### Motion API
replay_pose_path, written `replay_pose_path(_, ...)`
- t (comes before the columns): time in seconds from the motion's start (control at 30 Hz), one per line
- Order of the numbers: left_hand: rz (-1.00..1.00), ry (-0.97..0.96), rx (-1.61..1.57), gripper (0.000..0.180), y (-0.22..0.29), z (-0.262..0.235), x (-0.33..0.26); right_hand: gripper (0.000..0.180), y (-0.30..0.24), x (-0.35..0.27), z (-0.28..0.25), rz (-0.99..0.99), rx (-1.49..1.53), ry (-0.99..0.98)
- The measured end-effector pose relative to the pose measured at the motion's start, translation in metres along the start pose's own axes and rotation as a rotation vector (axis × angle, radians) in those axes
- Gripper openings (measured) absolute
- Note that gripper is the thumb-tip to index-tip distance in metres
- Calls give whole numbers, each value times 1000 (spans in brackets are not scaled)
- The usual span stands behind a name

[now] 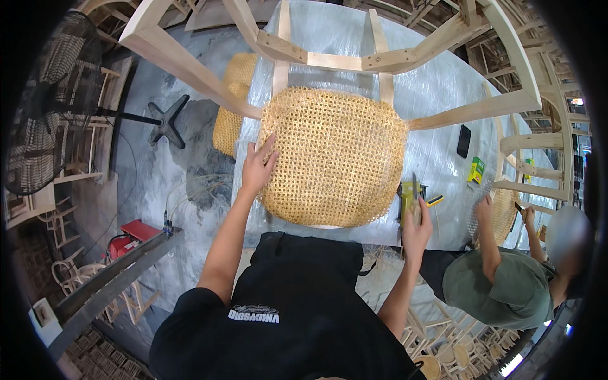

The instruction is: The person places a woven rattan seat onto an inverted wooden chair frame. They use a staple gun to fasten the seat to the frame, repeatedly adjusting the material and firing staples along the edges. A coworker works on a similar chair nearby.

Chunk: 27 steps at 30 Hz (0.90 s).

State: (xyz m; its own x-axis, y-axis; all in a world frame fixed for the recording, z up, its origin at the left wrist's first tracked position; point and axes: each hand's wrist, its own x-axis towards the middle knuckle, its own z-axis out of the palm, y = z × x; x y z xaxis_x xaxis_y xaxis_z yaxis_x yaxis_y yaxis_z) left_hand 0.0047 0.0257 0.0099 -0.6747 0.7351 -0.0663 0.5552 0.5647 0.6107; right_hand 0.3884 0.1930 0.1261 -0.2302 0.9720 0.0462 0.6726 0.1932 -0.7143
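A wooden chair frame (335, 61) lies on the plastic-covered table, its woven cane seat (332, 155) facing up before me. My left hand (258, 166) rests on the seat's left edge, fingers spread and holding nothing. Off the seat's lower right, my right hand (416, 228) is closed around a thin, flat-bladed tool (415, 185) pointing away from me; whether it is a knife or a chisel I cannot tell. Beside that hand lie a yellow-green tool (406, 201), partly hidden, and a yellow-handled cutter (435, 201).
A black phone (464, 140) and a green-yellow box (476, 170) lie on the table's right side. At far right a co-worker (497, 285) handles another cane seat (505, 212). More cane pieces (227, 130) stand left of the table. A fan (47, 101) and red machine (130, 239) are further left.
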Motion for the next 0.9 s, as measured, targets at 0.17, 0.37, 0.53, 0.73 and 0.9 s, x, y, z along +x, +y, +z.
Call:
replay_pose_path(0.17,90,62,-29,54,-2,-3,3,41,-74,65,65,-395,-89,-159)
replay_pose_path(0.37,100,54,-70,54,3,-2,6,37,-111,111,138,-412,-251,-288)
replay_pose_path(0.53,84,37,-80,58,6,-3,7,36,-116,118,158,-370,-340,-296)
replay_pose_path(0.73,95,43,-85,58,4,-4,6,32,-115,119,169,-360,-376,-298)
replay_pose_path(0.9,50,-1,-92,59,6,-7,6,30,-121,122,173,-298,-420,-357)
